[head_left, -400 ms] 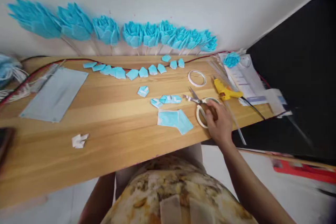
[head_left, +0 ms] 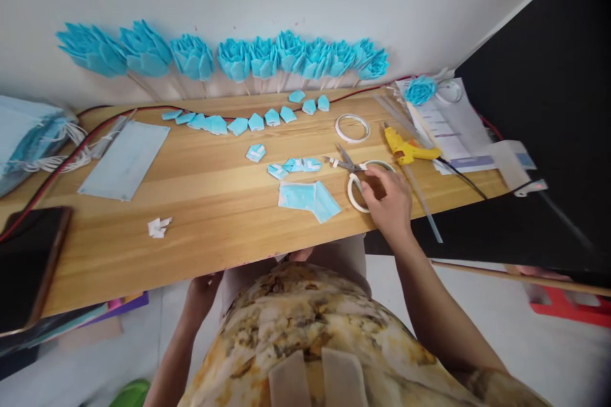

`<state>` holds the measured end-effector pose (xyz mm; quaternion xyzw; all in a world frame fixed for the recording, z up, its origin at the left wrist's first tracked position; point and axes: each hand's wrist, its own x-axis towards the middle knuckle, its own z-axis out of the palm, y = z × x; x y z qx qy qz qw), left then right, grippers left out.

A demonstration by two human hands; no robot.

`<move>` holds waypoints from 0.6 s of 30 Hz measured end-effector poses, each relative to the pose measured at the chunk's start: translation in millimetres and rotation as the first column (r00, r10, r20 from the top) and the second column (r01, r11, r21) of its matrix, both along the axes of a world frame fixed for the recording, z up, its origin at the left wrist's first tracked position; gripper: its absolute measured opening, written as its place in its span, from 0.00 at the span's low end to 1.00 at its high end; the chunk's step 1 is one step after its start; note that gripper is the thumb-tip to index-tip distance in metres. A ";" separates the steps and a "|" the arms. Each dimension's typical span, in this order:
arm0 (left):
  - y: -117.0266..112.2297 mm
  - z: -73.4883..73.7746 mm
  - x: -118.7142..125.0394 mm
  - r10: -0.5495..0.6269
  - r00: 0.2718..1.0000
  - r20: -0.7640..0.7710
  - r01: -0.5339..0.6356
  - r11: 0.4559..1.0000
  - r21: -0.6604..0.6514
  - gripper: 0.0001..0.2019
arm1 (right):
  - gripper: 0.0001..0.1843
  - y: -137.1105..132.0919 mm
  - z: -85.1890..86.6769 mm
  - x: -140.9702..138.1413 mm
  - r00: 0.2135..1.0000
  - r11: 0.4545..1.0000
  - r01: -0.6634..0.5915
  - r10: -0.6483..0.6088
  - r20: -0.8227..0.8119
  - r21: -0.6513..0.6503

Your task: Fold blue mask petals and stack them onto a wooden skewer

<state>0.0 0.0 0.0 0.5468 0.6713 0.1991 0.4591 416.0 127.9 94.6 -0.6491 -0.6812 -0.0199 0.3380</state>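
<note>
My right hand (head_left: 392, 200) is curled at the handles of a pair of scissors (head_left: 354, 166), thumb at one pale loop and fingers at the other. Their blades lie spread apart over the table, with bits of white tape on one blade. Left of them are folded blue pieces (head_left: 296, 165) bearing white strips, and below those a larger flat blue piece (head_left: 296, 195). My left hand (head_left: 204, 292) hangs under the table's front edge, its fingers mostly hidden.
Blue flowers (head_left: 233, 58) on sticks lean against the wall behind a row of blue petals (head_left: 256, 121). A tape roll (head_left: 352, 128) and yellow glue gun (head_left: 408, 147) lie right. Leftward are a face mask (head_left: 125, 159), white scraps (head_left: 158, 227) and a phone (head_left: 31, 267).
The view has shifted, bringing more of the phone and the mask stack into sight at left. My left hand has come into view below the table edge. My right hand stays at the scissors.
</note>
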 end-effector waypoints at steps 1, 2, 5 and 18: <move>-7.6 11.3 0.5 -0.057 0.998 0.020 0.057 0.998 -0.011 0.17 | 0.17 0.3 -0.3 -0.3 1.000 1.000 0.004 -0.004 0.000 0.000; -13.5 25.4 2.0 -0.133 0.990 0.053 0.134 0.991 -0.017 0.17 | 0.18 0.7 -0.5 -0.8 1.000 1.000 0.008 -0.008 0.002 0.000; -17.7 77.2 9.8 -0.331 0.933 0.143 0.327 0.944 0.049 0.16 | 0.18 1.3 -1.1 -2.1 1.000 1.000 0.029 -0.029 0.009 0.002; 82.6 181.6 58.8 -0.651 0.739 -0.172 0.640 0.599 0.481 0.13 | 0.14 -1.8 24.0 -22.9 0.974 0.965 -0.227 0.227 0.014 0.131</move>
